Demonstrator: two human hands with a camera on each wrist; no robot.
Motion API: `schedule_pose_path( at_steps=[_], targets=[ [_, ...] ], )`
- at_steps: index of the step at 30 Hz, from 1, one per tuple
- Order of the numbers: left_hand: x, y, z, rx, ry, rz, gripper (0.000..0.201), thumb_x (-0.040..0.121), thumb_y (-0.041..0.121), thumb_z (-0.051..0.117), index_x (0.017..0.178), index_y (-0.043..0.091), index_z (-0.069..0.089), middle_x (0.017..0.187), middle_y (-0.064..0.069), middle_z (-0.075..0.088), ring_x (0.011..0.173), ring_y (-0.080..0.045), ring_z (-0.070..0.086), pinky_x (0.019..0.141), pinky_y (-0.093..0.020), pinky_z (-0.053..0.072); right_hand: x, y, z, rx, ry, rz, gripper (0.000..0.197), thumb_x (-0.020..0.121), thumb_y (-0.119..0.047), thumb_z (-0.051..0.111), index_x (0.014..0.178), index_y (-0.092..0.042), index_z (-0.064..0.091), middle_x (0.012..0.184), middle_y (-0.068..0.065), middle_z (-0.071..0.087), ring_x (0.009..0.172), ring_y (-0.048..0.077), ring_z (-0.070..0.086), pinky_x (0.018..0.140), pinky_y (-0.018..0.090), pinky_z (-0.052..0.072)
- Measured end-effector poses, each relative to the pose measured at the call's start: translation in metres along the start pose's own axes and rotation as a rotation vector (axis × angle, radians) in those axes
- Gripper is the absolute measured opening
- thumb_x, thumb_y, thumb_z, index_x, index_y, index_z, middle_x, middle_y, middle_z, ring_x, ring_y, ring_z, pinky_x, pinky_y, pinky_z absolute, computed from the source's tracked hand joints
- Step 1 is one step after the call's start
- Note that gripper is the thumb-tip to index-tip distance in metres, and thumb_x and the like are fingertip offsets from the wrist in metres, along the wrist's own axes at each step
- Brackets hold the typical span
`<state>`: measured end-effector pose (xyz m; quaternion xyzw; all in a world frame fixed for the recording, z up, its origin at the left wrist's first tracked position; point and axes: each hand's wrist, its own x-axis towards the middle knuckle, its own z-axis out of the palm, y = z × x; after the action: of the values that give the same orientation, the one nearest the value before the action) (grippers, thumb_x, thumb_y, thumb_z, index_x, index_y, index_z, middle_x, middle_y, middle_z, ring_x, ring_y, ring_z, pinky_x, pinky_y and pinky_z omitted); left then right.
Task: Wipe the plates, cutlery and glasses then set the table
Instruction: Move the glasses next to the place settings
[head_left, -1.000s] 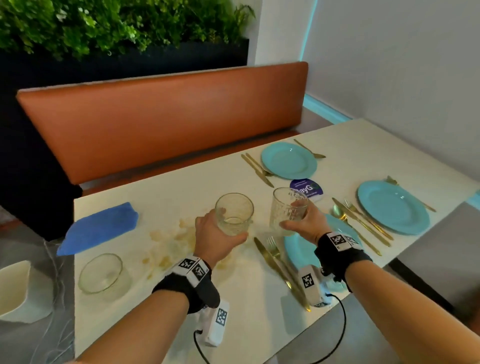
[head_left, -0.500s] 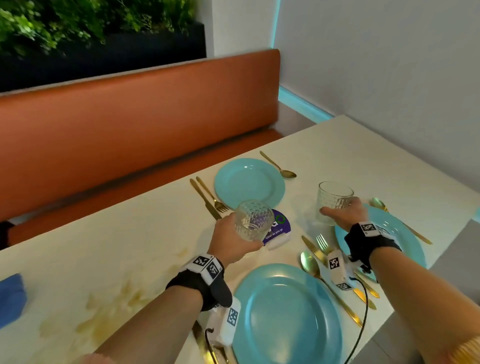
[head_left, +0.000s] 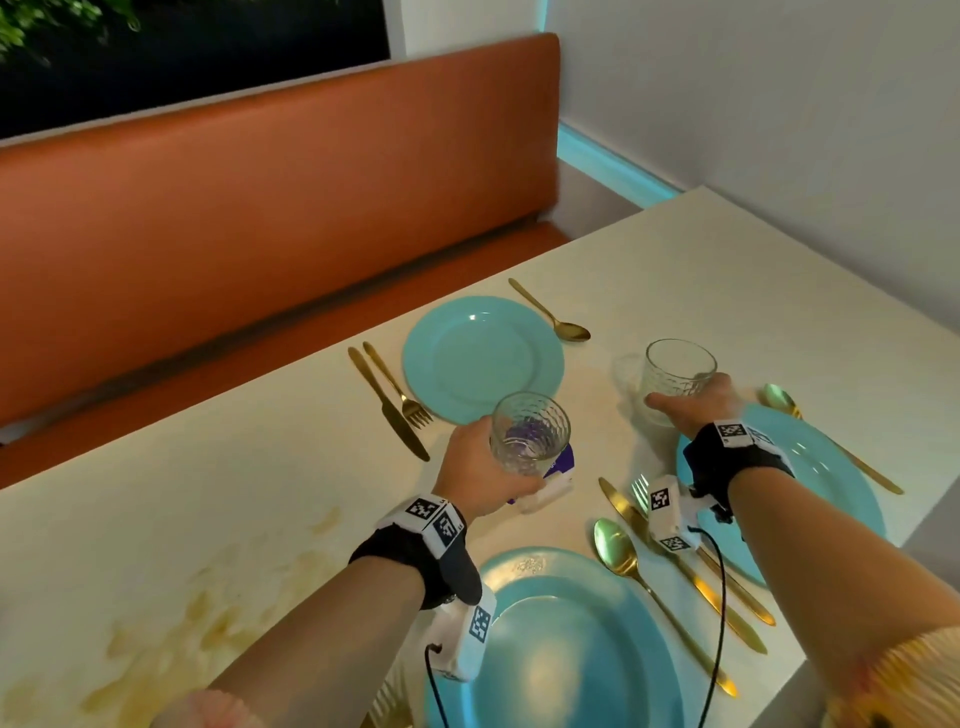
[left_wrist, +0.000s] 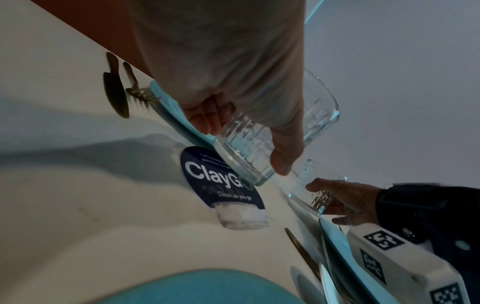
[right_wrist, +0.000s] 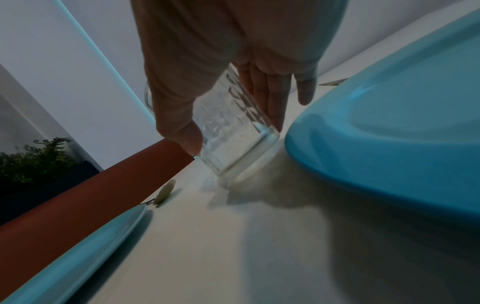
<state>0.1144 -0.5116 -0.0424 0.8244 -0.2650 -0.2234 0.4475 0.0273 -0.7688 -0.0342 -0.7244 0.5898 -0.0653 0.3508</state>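
Two glasses are in our hands, the left hand (head_left: 480, 470) gripping one glass (head_left: 530, 434) above the purple card (head_left: 563, 460), the right hand (head_left: 693, 405) setting the other glass (head_left: 678, 371) on the worktop (head_left: 753, 291) beside its plate (head_left: 821, 467), so we should lower each one slowly and upright.

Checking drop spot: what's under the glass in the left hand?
The purple ClayGo sign lies on the table beneath the glass that the left hand holds above it. The glass hides part of the sign's lettering.
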Motion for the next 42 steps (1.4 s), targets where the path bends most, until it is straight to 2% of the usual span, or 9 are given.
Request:
schedule_pose_path(
  at_steps=[8,17,20,24,28,32,36,39,42],
  targets=[
    [0.005,-0.002,0.019,-0.018,0.006,-0.009,0.057,0.056,0.021,0.087,0.107,0.013,0.064,0.102,-0.001,0.07,0.095,-0.015,0.064,0.084,-0.029,0.054,0.006,0.008,0.0,0.041,-0.037,-0.009,0.082,0.065,-0.033,0.081,0.132,-0.012,0.038,0.133,0.013,0.05,0.122,0.031,0.049,0.099,0.038,0.041],
    [0.012,0.0,0.039,0.015,0.004,-0.054,0.072,0.056,0.023,0.09,0.119,0.009,0.059,0.115,-0.004,0.066,0.108,-0.018,0.059,0.09,-0.024,0.046,0.011,0.012,-0.003,-0.125,-0.071,-0.064,0.111,0.049,-0.044,0.088,0.138,-0.013,0.03,0.136,0.014,0.047,0.127,0.035,0.043,0.103,0.048,0.041],
    [0.013,0.002,0.045,0.046,-0.01,-0.068,0.075,0.059,0.022,0.089,0.125,0.009,0.055,0.119,-0.003,0.063,0.113,-0.017,0.056,0.088,-0.018,0.041,0.011,0.017,-0.006,-0.192,-0.057,-0.107,0.113,0.047,-0.04,0.09,0.137,-0.011,0.028,0.137,0.015,0.045,0.127,0.035,0.041,0.106,0.049,0.039],
    [0.017,0.005,0.051,0.045,-0.026,-0.105,0.083,0.058,0.026,0.089,0.13,0.009,0.051,0.124,-0.005,0.061,0.119,-0.02,0.054,0.102,-0.031,0.045,0.011,0.025,-0.012,-0.186,-0.05,-0.127,0.116,0.053,-0.026,0.089,0.144,-0.013,0.018,0.143,0.016,0.039,0.133,0.035,0.035,0.11,0.047,0.033],
    [0.02,0.008,0.053,0.019,-0.053,-0.148,0.094,0.058,0.028,0.089,0.137,0.009,0.042,0.131,-0.006,0.056,0.124,-0.022,0.05,0.099,-0.026,0.042,0.007,0.032,-0.021,-0.125,-0.033,-0.157,0.11,0.061,-0.015,0.085,0.146,-0.012,0.016,0.145,0.014,0.038,0.134,0.031,0.035,0.11,0.043,0.031],
    [0.015,0.01,0.046,-0.02,-0.099,-0.175,0.11,0.057,0.028,0.09,0.145,0.011,0.026,0.142,-0.006,0.046,0.131,-0.023,0.043,0.104,-0.032,0.04,-0.007,0.034,-0.033,-0.099,0.002,-0.161,0.101,0.067,-0.011,0.081,0.146,-0.01,0.018,0.144,0.014,0.04,0.133,0.029,0.038,0.11,0.04,0.032],
    [-0.005,0.01,0.031,0.004,-0.03,-0.14,0.095,0.056,0.03,0.09,0.135,0.009,0.041,0.133,-0.006,0.052,0.122,-0.022,0.048,0.102,-0.031,0.042,-0.034,0.029,-0.045,-0.097,0.046,-0.179,0.09,0.073,-0.009,0.077,0.144,-0.009,0.022,0.141,0.014,0.045,0.132,0.029,0.038,0.109,0.04,0.034],
    [-0.031,0.007,0.011,-0.065,0.038,-0.135,0.079,0.063,0.022,0.087,0.129,0.007,0.047,0.114,0.002,0.055,0.102,-0.012,0.053,0.086,-0.02,0.043,-0.065,0.022,-0.05,-0.075,0.063,-0.205,0.081,0.076,-0.008,0.074,0.142,-0.009,0.028,0.139,0.014,0.048,0.131,0.03,0.039,0.109,0.041,0.034],
    [-0.069,-0.006,-0.016,-0.094,0.095,-0.159,0.07,0.073,0.021,0.08,0.132,0.006,0.045,0.121,-0.007,0.057,0.104,-0.018,0.054,0.084,-0.022,0.04,-0.112,0.015,-0.044,-0.085,0.068,-0.257,0.072,0.078,-0.015,0.073,0.138,-0.007,0.035,0.132,0.015,0.054,0.127,0.031,0.043,0.107,0.04,0.035]
  ],
)
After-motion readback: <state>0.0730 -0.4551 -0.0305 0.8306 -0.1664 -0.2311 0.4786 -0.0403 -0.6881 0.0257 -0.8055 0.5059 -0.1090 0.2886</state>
